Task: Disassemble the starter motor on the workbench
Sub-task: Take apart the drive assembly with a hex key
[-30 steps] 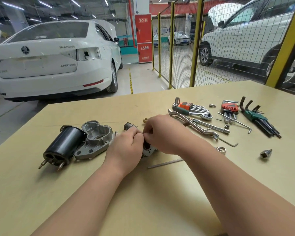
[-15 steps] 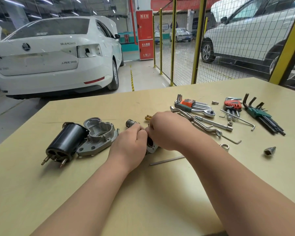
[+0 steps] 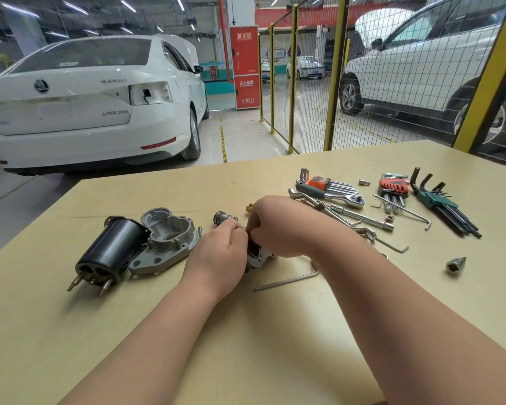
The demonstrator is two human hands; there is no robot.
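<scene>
**Both hands closing on one starter-motor piece.** The left hand point(image 3: 219, 255) and right hand point(image 3: 281, 226) are meeting over a small metal housing point(image 3: 259, 256), which is standing on the workbench point(image 3: 246, 346).

- **Grip:** The left hand is gripping the housing from its left side with curled fingers. The right hand is curling its fingers down onto the upper edge, its fingertips touching the left thumb. What the right fingertips are pinching there is hidden.
- **Change from the frames half a second and one second before:** Both hands are keeping the same clasp, and the housing is sitting at the same spot. The right forearm is now covering most of the loose ring point(image 3: 385, 254) that was showing beside it.
- **Left of the grip:** A grey cast cover point(image 3: 167, 238) is lying just beside it, hollow side up. The cover is resting against the black motor body point(image 3: 108, 252) further left.
- **Beyond the grip:** A small cylindrical part point(image 3: 221, 217) and a brass piece point(image 3: 249, 206) are lying just past the hands.
- **Near the right wrist:** A bent hex key point(image 3: 287, 280) is resting on the viewer's side.
- **Right of the grip, farther off:** Wrenches point(image 3: 348, 211), hex key sets point(image 3: 393, 187) and a socket bit point(image 3: 455, 263) are lying where they were.
</scene>
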